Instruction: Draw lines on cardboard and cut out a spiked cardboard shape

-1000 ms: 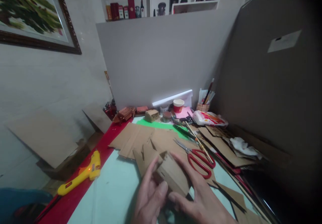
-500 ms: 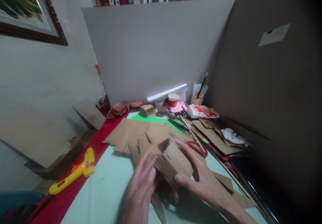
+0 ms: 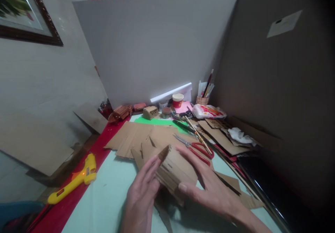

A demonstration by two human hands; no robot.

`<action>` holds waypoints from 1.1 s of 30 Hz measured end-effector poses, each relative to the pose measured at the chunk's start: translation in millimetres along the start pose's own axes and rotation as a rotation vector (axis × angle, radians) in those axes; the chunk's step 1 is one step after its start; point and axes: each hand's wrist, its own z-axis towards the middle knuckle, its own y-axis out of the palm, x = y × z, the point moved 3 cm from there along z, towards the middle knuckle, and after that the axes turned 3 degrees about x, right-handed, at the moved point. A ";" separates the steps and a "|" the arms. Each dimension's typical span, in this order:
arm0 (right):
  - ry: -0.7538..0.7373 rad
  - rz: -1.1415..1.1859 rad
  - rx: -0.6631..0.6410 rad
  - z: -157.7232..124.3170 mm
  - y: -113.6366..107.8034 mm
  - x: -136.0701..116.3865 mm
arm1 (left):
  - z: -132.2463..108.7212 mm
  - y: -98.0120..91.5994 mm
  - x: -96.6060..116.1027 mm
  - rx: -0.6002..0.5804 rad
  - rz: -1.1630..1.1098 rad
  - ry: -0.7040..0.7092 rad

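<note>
Between my two hands is a small folded cardboard box, tilted above the table. My left hand presses on its left side, with some fingertips hidden behind it. My right hand wraps its right side, thumb on the near face and fingers along the far edge. Cut cardboard pieces lie just beyond the box, and a loose strip shows under it. Red-handled scissors rest behind my right hand.
A yellow glue gun lies on the red cloth at left. Stacked cardboard and a black glossy object line the right. Along the back stand a paper cup, a pen holder and a small cardboard piece.
The view has shifted slightly. The box has turned a little in my hands, showing more of its top face. More of the scissors is now visible.
</note>
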 end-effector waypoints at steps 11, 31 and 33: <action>0.075 0.095 -0.021 -6.0 6.0 -1.8 | -14.1 3.5 8.5 0.140 0.164 0.233; -0.070 0.234 0.056 -8.7 11.4 0.1 | -15.6 8.7 29.8 0.045 0.109 0.072; -0.116 0.221 0.078 -9.5 9.6 -0.8 | -14.4 10.5 32.1 0.010 0.117 0.065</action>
